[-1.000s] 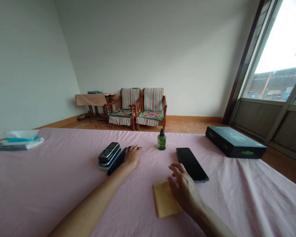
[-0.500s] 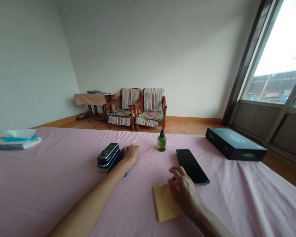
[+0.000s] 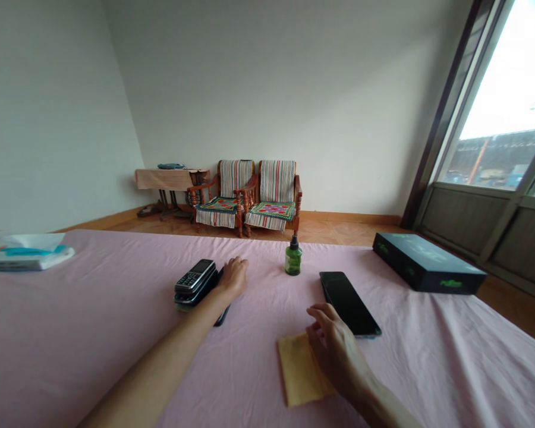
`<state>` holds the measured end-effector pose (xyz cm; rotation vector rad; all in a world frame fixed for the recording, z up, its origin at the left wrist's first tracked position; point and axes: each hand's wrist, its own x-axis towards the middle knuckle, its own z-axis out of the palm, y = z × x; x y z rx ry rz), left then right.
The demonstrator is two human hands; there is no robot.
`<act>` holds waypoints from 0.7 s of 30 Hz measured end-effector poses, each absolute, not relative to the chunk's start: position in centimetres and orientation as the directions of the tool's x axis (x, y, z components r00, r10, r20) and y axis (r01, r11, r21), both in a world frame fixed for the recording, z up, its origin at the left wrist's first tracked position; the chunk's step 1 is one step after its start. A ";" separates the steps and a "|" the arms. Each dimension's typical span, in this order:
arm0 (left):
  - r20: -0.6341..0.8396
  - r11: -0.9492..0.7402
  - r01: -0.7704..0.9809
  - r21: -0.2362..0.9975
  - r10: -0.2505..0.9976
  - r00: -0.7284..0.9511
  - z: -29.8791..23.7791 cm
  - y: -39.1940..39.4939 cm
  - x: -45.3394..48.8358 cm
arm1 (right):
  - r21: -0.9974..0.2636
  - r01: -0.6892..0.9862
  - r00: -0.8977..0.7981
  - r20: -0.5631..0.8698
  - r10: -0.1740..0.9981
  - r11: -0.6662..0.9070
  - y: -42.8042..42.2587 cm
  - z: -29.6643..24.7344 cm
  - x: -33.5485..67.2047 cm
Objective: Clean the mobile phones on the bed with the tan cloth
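A broad surface draped in wrinkled pink cloth (image 3: 116, 333) carries a stack of phones (image 3: 195, 282), a small green bottle (image 3: 293, 260), a flat black smartphone (image 3: 348, 302), a tan square cloth (image 3: 299, 370), a long black box (image 3: 428, 263) and a tissue pack (image 3: 27, 252).

Pink sheet (image 3: 93, 333) under my hands. Yellow cloth (image 3: 296, 371) at six o'clock, green bottle (image 3: 293, 260) at twelve, black phone (image 3: 348, 295) at two, black box (image 3: 428, 263) with green print beyond.
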<state>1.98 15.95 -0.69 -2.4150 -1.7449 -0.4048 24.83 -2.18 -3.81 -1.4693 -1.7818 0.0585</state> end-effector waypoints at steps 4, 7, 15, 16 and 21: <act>0.351 -0.352 0.929 0.113 0.889 0.294 -0.8 15.7 1.6 | -0.513 0.792 0.002 0.544 0.839 0.331 -2.2 -3.8 24.8; 0.428 -0.408 0.898 0.164 0.850 0.308 -0.4 14.8 1.1 | -0.512 0.785 0.006 0.568 0.823 0.348 -2.1 -3.7 24.9; 0.697 -0.618 0.757 0.212 0.639 0.327 1.2 8.7 -2.8 | -0.274 0.960 0.211 0.579 0.788 -0.055 -2.0 -1.8 27.2; 0.724 -0.638 0.741 0.209 0.610 0.321 1.2 7.9 -3.3 | -0.247 0.959 0.258 0.547 0.796 -0.141 -2.0 -1.6 27.6; 0.799 -0.734 0.657 0.171 0.494 0.343 0.6 5.2 -4.4 | -0.202 0.910 0.412 0.325 0.852 -0.363 -1.9 -1.3 29.0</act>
